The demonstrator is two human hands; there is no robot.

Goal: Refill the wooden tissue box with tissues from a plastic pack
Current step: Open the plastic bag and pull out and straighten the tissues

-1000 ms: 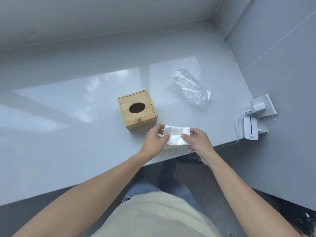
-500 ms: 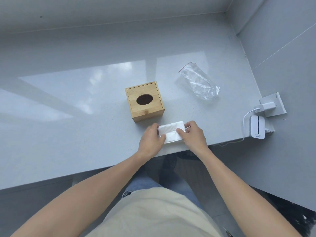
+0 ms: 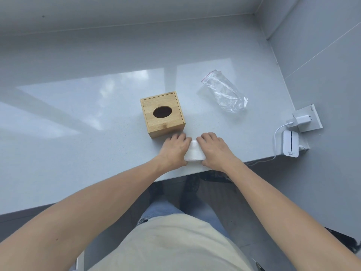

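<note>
While pressed from both sides, stack near counter [image 3: 78, 153] edge:
Tissues [image 3: 194, 153]: mostly hidden between hands
Left hand [image 3: 174, 148]: curled against stack
Right hand [image 3: 214, 149]: likewise
Wooden box [image 3: 163, 116]: just beyond
Plastic bag [image 3: 224, 92]: emptied
White device [image 3: 290, 143]: label unreadable

The worktop [image 3: 78, 153] lies bare to the left of the wooden tissue box [image 3: 162, 114] and behind it. Both hands [image 3: 173, 150] [image 3: 214, 151] crowd its near side, while the plastic pack [image 3: 224, 93] and a charger [image 3: 290, 143] occupy the right.

White tissue stack [image 3: 194, 152] beside upright wooden box [image 3: 163, 114] (plastic pack [image 3: 224, 92] empty).
</note>
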